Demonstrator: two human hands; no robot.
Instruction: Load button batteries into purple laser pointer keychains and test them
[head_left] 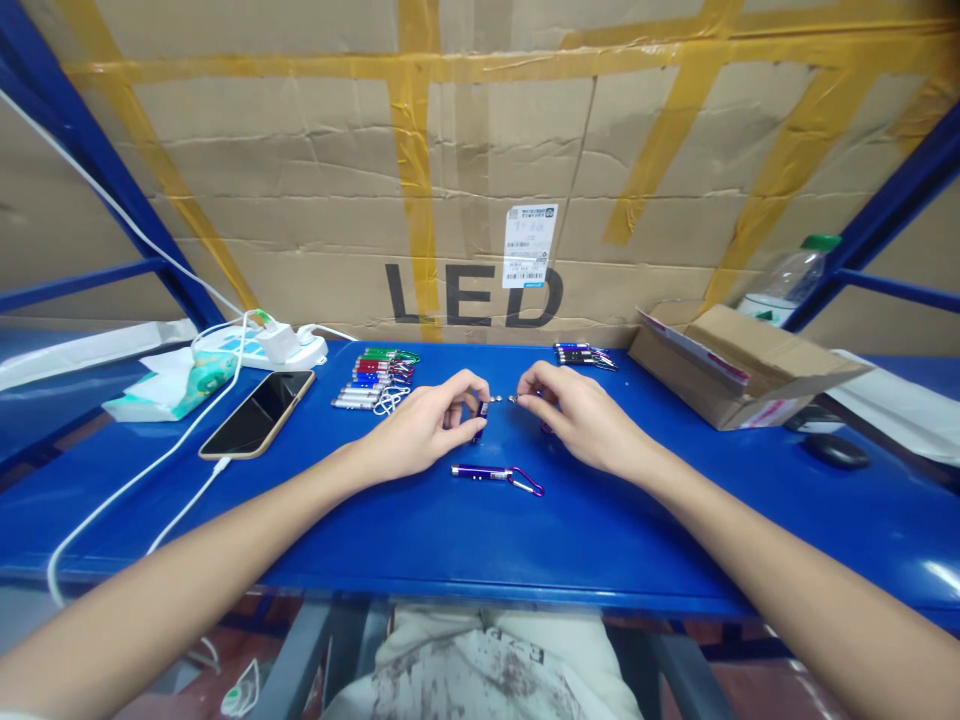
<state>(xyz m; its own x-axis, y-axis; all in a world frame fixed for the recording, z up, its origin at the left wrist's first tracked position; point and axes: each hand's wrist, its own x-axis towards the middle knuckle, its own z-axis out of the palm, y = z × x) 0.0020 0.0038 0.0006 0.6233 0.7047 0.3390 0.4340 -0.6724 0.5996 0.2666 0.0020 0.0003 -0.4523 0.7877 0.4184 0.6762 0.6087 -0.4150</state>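
Note:
My left hand [431, 425] pinches a small dark purple keychain flashlight [481, 415] just above the blue table [420, 540]. My right hand [574, 415] is closed beside it, its fingertips pinching a small metal clip or chain end [514, 399], with a bit of purple showing under the fingers. The two hands almost meet at mid table. Another purple flashlight with a pink carabiner [496, 475] lies loose on the table just in front of them.
A row of coloured flashlights [377, 378] lies back left, and a smaller bunch [583, 354] back right. A phone [257, 412] on a white cable, a power strip [259, 345], tissues [169, 385], an open cardboard box [739, 365], a bottle [787, 280] and a mouse [834, 450] surround them.

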